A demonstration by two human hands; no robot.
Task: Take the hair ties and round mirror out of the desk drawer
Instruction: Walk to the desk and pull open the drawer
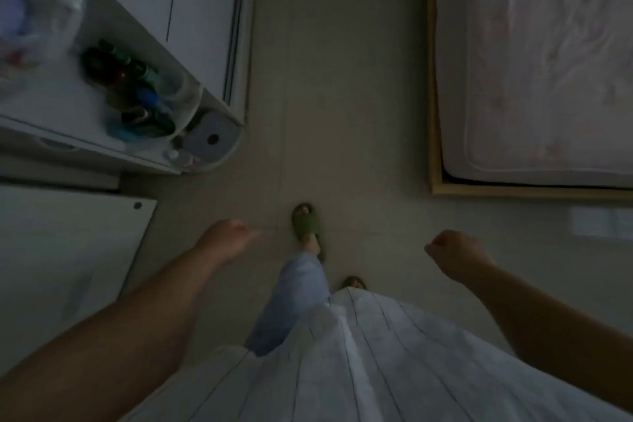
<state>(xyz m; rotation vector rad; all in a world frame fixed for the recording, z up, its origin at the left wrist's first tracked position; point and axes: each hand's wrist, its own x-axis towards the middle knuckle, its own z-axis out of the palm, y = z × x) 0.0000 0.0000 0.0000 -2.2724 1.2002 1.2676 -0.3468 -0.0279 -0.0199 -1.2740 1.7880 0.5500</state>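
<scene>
I look straight down in dim light and the picture is soft with blur. My left hand point(227, 238) hangs over the floor point(342, 96) on the near left, fingers loosely curled and holding nothing. My right hand point(455, 255) is on the near right, closed into a loose fist; I see nothing in it, though the palm faces away from me. The two hands are well apart, with my legs between them. One foot in a green slipper point(307, 221) is stepped forward on the floor, and the toe of the other slipper point(354, 282) just shows past the hem of a pale striped shirt point(359, 370). Light blue trousers point(294, 298) cover the forward leg.

On the far left stands a white desk point(61, 103), its top crowded with a clear organiser of dark bottles point(133, 96), too blurred for me to name one by one. At its right corner sits a grey, rounded-square thing with a dark dot point(210, 139); I cannot tell what it is. Just below the desk edge on the near left is a white panel point(65, 250) with a small dark knob; whether this is the drawer, I cannot tell. The hair ties and round mirror are not visible to me. On the far right lies a mattress point(548, 62) in a wooden frame point(432, 79).
</scene>
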